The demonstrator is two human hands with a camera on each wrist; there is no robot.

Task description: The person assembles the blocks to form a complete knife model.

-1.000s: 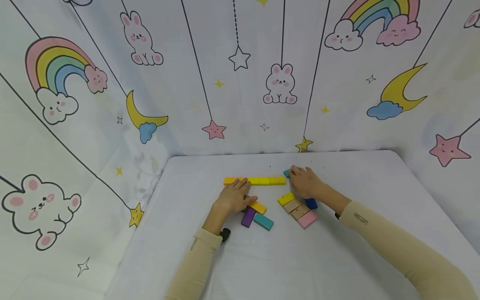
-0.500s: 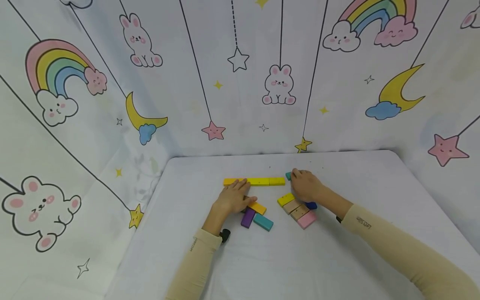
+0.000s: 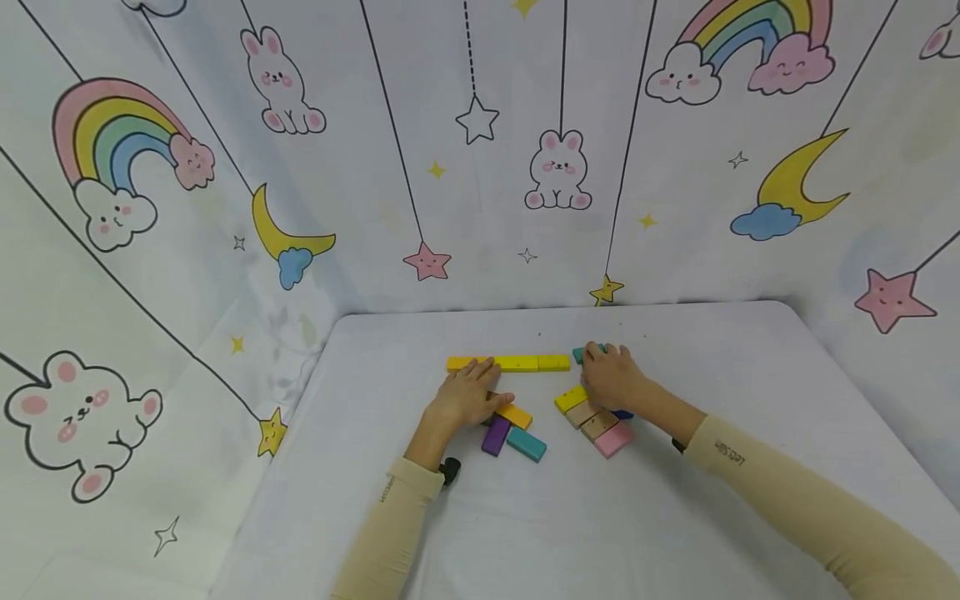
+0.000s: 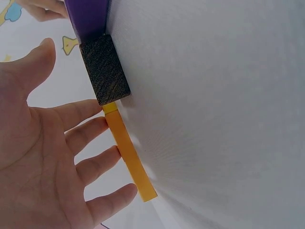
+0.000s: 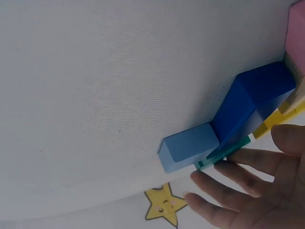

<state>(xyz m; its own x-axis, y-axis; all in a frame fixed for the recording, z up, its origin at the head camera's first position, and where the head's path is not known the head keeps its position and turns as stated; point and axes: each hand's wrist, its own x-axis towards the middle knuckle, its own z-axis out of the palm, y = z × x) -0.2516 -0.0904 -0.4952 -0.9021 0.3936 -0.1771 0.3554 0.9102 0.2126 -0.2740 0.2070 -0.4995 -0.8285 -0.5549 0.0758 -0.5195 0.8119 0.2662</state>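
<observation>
My left hand (image 3: 462, 396) lies with spread, straight fingers, its fingertips along a row of orange and yellow blocks (image 3: 517, 363). Those fingertips meet the side of the orange block (image 4: 128, 152) in the left wrist view. Just past the right end of the row, my right hand (image 3: 615, 377) touches a teal block (image 5: 224, 153) with extended fingertips, thumb held apart. In the head view that hand partly covers the teal block. A light blue block (image 5: 190, 145) and a dark blue block (image 5: 257, 95) stand close by its fingers.
Near my left thumb lie a black block (image 4: 105, 69), an orange block (image 3: 516, 415), a purple block (image 3: 496, 435) and another teal block (image 3: 527, 444). Yellow, wood-coloured and pink blocks (image 3: 615, 438) form a slanted line on the white table (image 3: 525, 533). A patterned cloth (image 3: 375, 167) hangs behind.
The teal block by my right hand has shifted slightly right and nearer, turning more in line with the yellow row. My right hand moved slightly with it; the left stayed still.
</observation>
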